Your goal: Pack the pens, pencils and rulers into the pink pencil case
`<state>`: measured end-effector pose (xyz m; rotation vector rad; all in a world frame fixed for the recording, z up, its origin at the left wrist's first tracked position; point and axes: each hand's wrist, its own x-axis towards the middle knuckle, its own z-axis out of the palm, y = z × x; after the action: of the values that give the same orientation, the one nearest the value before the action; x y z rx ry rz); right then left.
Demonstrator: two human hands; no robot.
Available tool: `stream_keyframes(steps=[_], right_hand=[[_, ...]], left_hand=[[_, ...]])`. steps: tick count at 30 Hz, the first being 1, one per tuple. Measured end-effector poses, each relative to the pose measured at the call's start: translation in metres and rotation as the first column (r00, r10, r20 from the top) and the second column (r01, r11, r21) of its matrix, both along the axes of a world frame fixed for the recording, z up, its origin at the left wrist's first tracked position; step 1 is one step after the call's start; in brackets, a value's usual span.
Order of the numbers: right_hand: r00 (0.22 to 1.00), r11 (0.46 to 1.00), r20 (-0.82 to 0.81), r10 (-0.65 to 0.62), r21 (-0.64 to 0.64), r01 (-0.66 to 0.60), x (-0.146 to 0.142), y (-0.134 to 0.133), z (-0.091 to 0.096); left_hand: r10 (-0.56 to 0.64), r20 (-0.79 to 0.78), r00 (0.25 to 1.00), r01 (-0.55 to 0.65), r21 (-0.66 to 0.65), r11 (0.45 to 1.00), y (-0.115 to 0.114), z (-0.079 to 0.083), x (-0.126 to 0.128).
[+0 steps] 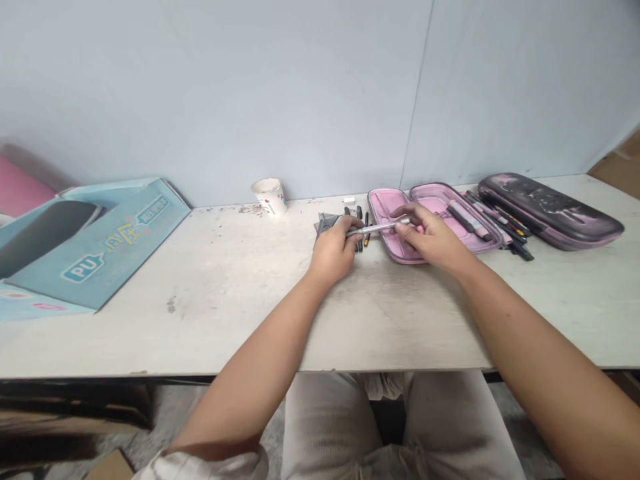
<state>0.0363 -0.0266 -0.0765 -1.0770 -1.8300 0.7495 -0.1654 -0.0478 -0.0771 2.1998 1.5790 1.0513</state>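
Note:
Both my hands hold one silvery pen (379,228) level above the white table (210,300). My left hand (334,250) is closed round its left end, and my right hand (430,235) pinches its right end. The pen hangs over the left edge of an open pink pencil case (387,203). Under my left hand lie a few dark pens (360,230) and a grey set square (326,221).
More pens and markers (495,223) lie in and beside the pink case, with a dark pencil case (550,208) further right. A paper cup (270,195) stands by the wall. A light blue cardboard box (90,247) lies at the left.

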Motion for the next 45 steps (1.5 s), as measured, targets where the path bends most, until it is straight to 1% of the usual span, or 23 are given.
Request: stream_keyframes(steps=[1, 3, 5, 8, 9, 12, 13, 15, 17, 21, 25, 27, 30, 33, 35, 36, 38, 39, 40, 42, 43, 44, 45], right_hand=[[1.0, 1.0, 0.009, 0.003, -0.004, -0.003, 0.0, 0.0, 0.0], [0.998, 0.999, 0.057, -0.037, -0.03, 0.038, 0.0, -0.001, 0.001], [0.997, 0.998, 0.056, -0.057, -0.027, 0.059, 0.0, 0.0, 0.001], [1.0, 0.999, 0.006, -0.004, 0.036, 0.004, 0.0, 0.0, 0.0], [1.0, 0.999, 0.013, -0.011, 0.043, 0.01, -0.001, 0.0, 0.0], [0.992, 0.993, 0.061, -0.114, 0.032, 0.112, -0.001, 0.0, 0.0], [0.991, 0.992, 0.052, -0.121, 0.033, 0.12, -0.001, -0.001, 0.001], [0.998, 0.996, 0.024, -0.064, 0.058, 0.063, -0.002, -0.001, 0.001], [0.999, 0.997, 0.032, -0.014, 0.07, 0.012, -0.002, -0.001, 0.001], [0.99, 0.994, 0.095, -0.103, 0.05, 0.099, -0.001, -0.002, 0.001], [0.996, 0.996, 0.078, -0.037, 0.083, 0.03, -0.002, -0.001, 0.0], [0.989, 0.994, 0.128, -0.074, 0.091, 0.063, -0.002, -0.002, 0.0], [0.967, 0.986, 0.198, -0.158, 0.079, 0.145, -0.002, -0.002, 0.001], [0.97, 0.989, 0.196, -0.146, -0.006, 0.15, 0.0, -0.001, 0.001], [0.982, 0.988, 0.148, -0.116, -0.085, 0.129, 0.001, 0.0, 0.0], [0.99, 0.986, 0.096, -0.106, -0.119, 0.117, 0.001, 0.001, 0.0], [0.992, 0.98, -0.08, -0.102, -0.182, 0.086, -0.001, 0.001, 0.001], [0.974, 0.977, -0.198, -0.108, -0.205, 0.066, -0.003, 0.001, 0.002], [0.941, 0.975, -0.318, -0.113, -0.218, 0.043, -0.006, 0.0, 0.003], [0.862, 0.975, -0.496, -0.1, -0.22, -0.014, -0.015, -0.003, 0.005], [0.841, 0.976, -0.535, -0.078, -0.215, -0.046, -0.019, -0.005, 0.006], [0.841, 0.974, -0.539, -0.044, -0.211, -0.085, -0.024, -0.007, 0.005], [0.858, 0.97, -0.514, -0.003, -0.211, -0.123, -0.029, -0.009, 0.004]], left_hand=[[0.002, 0.003, 1.0, -0.002, -0.001, 1.0, 0.0, 0.0, 0.0], [-0.003, 0.006, 1.0, 0.003, -0.006, 1.0, 0.0, -0.001, 0.0], [-0.011, 0.003, 1.0, 0.011, -0.006, 1.0, 0.0, -0.001, 0.001], [-0.002, -0.002, 1.0, 0.002, 0.007, 1.0, -0.001, 0.0, 0.001], [0.0, 0.001, 1.0, 0.0, 0.009, 1.0, -0.001, 0.0, 0.001], [-0.013, 0.015, 1.0, 0.013, 0.004, 1.0, -0.001, 0.0, 0.001], [-0.02, 0.015, 1.0, 0.02, 0.002, 1.0, 0.0, 0.0, 0.001], [-0.027, 0.011, 1.0, 0.027, 0.007, 1.0, 0.0, 0.0, 0.001], [-0.028, 0.011, 1.0, 0.028, 0.016, 0.999, -0.001, 0.0, 0.001], [-0.051, 0.005, 0.999, 0.051, 0.019, 0.999, -0.001, 0.001, 0.002], [-0.043, -0.005, 0.999, 0.043, 0.022, 0.999, -0.002, 0.001, 0.002], [-0.044, -0.011, 0.999, 0.045, 0.024, 0.999, -0.002, 0.001, 0.002], [-0.054, -0.065, 0.996, 0.059, 0.082, 0.995, -0.003, 0.002, 0.004], [-0.007, -0.163, 0.987, 0.042, 0.211, 0.977, -0.007, 0.004, 0.007], [0.005, -0.172, 0.985, 0.045, 0.285, 0.957, -0.009, 0.006, 0.009], [-0.003, -0.133, 0.991, 0.045, 0.315, 0.948, -0.009, 0.007, 0.01], [-0.031, 0.031, 0.999, 0.017, 0.364, 0.931, -0.008, 0.009, 0.01], [-0.047, 0.141, 0.989, -0.01, 0.38, 0.925, -0.006, 0.01, 0.01], [-0.065, 0.246, 0.967, -0.035, 0.381, 0.924, -0.005, 0.011, 0.01], [-0.107, 0.389, 0.915, -0.033, 0.335, 0.942, -0.003, 0.012, 0.011], [-0.128, 0.415, 0.901, 0.002, 0.291, 0.957, -0.003, 0.012, 0.012], [-0.148, 0.42, 0.895, 0.049, 0.236, 0.97, -0.004, 0.012, 0.014], [-0.165, 0.415, 0.895, 0.098, 0.18, 0.979, -0.005, 0.012, 0.016]])
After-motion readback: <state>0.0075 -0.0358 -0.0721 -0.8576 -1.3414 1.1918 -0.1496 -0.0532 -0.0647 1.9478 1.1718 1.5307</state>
